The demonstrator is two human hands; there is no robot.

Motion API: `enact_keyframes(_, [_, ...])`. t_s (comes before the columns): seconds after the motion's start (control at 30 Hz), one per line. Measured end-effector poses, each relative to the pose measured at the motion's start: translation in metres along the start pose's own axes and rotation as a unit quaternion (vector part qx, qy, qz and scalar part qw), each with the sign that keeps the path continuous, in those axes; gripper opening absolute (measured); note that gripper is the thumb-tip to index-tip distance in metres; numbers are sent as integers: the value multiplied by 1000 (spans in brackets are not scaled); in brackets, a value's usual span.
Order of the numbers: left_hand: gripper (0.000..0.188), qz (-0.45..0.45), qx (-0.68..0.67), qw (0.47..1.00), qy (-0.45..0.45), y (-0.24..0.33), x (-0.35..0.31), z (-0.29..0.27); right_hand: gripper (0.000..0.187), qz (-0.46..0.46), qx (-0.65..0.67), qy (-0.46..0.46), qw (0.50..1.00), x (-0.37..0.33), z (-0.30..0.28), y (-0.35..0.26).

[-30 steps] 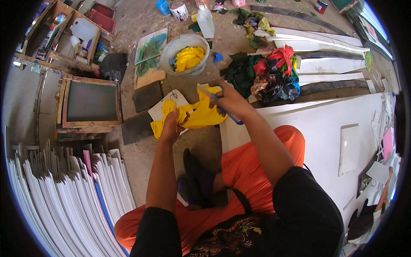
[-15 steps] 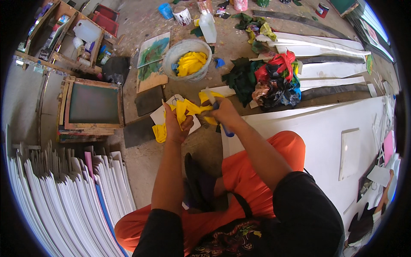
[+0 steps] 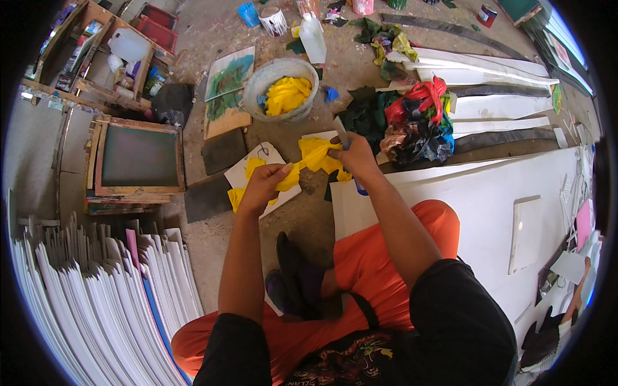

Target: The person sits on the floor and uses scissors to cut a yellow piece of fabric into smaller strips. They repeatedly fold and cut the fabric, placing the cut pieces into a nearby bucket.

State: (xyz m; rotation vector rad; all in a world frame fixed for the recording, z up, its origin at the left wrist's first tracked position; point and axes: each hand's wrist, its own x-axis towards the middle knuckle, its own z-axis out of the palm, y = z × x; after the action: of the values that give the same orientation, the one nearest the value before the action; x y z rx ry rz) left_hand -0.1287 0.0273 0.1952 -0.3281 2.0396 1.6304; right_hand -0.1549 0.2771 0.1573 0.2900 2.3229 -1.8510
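A crumpled yellow strip (image 3: 315, 153), thin cloth or plastic, stretches between my two hands. My left hand (image 3: 262, 186) pinches it with thumb and fingers closed, and a loose end hangs below that hand. My right hand (image 3: 358, 158) is closed around a knife (image 3: 342, 134), its grey blade pointing away from me and its blue handle showing under the wrist. The same hand also grips the strip's other end. Beneath the strip, a white board (image 3: 271, 154) with a small wire hook lies on the floor.
Ahead stands a bucket (image 3: 250, 96) with yellow pieces inside, beside a white bottle (image 3: 313, 42). Plastic bags (image 3: 418, 125) are heaped at right, near long strips and a large white panel (image 3: 476, 199). Wooden frames (image 3: 138, 154) and upright sheets (image 3: 96, 302) stand at left.
My hands have moved apart slightly, the right one to the right, spreading the yellow strip. The knife blade now points more forward. My left hand has turned, its knuckles now more upward.
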Motion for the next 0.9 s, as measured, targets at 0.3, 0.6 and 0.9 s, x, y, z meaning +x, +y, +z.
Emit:
enact_keyframes(0.3, [31, 2, 52, 998, 19, 27, -7, -11, 47, -34, -80, -174, 981, -31, 32, -22])
enact_keyframes(0.6, [29, 37, 53, 997, -39, 26, -3, -18, 62, 30, -20, -308, 951, -47, 47, -25])
enact_keyframes(0.9, [37, 34, 55, 998, -15, 15, -13, -3, 54, -17, 34, -315, 948, -41, 33, -29])
